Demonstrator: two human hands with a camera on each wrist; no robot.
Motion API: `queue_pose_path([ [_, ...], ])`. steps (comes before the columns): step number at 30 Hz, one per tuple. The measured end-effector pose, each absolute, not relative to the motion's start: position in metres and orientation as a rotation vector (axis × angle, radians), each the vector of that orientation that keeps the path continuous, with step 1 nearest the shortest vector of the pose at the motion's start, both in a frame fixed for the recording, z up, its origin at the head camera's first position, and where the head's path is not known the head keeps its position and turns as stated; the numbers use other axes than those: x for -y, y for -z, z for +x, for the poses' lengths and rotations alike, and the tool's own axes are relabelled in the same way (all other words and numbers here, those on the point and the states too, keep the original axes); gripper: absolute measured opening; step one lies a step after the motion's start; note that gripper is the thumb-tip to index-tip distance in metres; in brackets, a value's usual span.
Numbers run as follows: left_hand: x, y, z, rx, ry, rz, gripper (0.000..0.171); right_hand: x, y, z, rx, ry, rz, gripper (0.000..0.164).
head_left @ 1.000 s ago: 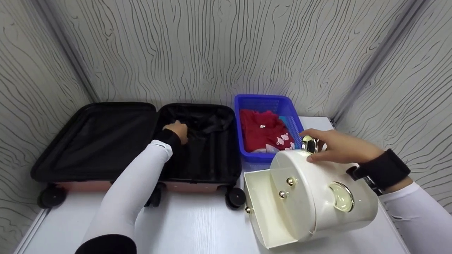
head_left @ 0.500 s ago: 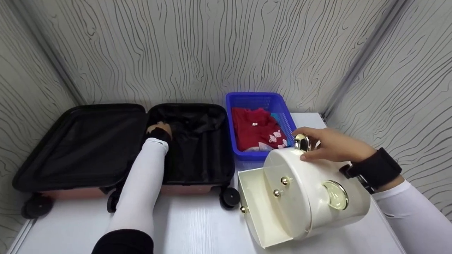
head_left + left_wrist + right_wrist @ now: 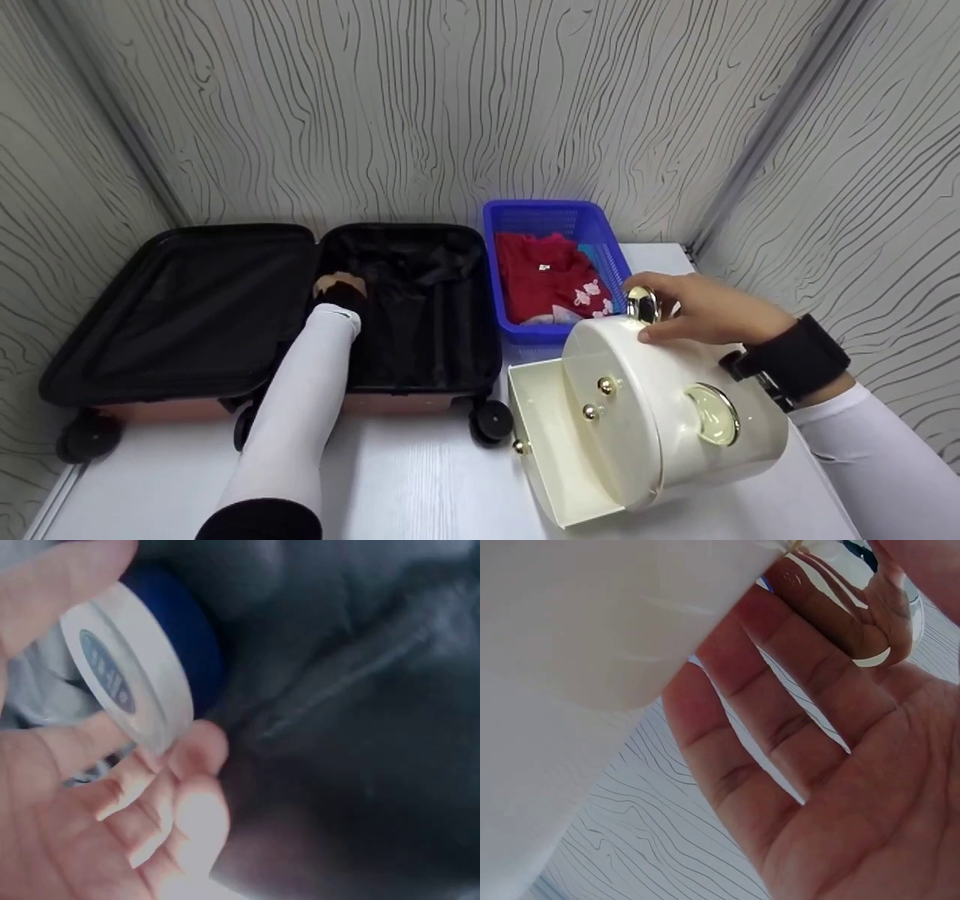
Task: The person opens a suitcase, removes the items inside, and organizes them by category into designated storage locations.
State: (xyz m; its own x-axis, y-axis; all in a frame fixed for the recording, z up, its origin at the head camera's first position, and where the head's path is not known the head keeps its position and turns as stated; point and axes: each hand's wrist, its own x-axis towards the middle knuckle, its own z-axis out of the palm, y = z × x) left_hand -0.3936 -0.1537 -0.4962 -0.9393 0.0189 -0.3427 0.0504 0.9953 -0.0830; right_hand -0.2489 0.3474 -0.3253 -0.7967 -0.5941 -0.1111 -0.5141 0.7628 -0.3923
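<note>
Down in the right half of the open black-lined suitcase (image 3: pixel 405 330), near its inner left side, is my left hand (image 3: pixel 341 286). The left wrist view shows its thumb and fingers holding a round jar (image 3: pixel 146 664) with a white lid, an oval label and a blue body, tilted above the black lining. My right hand (image 3: pixel 712 309) grips the shiny gold knob (image 3: pixel 643 304) on a cream drum-shaped storage box (image 3: pixel 720 375). Several of its fingertips meet the box's edge in the right wrist view. The box leans, with a drawer (image 3: pixel 562 442) pulled out.
A blue plastic basket (image 3: pixel 491 262) with a folded red garment (image 3: pixel 536 281) stands behind the box, right of the suitcase. The suitcase's left half (image 3: pixel 195 300) lies flat beside the right one. Black wheels (image 3: pixel 491 420) project at the front. Patterned walls enclose the white table (image 3: pixel 405 480).
My left hand has shifted left within the suitcase's right half, then stayed nearly in place. My right hand remains on the knob. The head view has shifted slightly.
</note>
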Motion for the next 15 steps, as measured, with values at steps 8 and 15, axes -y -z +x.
queue_pose_path([
  [8, 0.13, 0.459, -0.398, -2.958, -0.13, 0.277, 0.036, -0.35, 0.325, -0.254, -2.783, 0.471, -0.907, 0.058],
  [15, 0.068, 0.445, -0.382, -2.902, -0.473, 0.709, 0.061, -0.353, 0.326, -0.254, -2.774, 0.483, -0.898, 0.057],
])
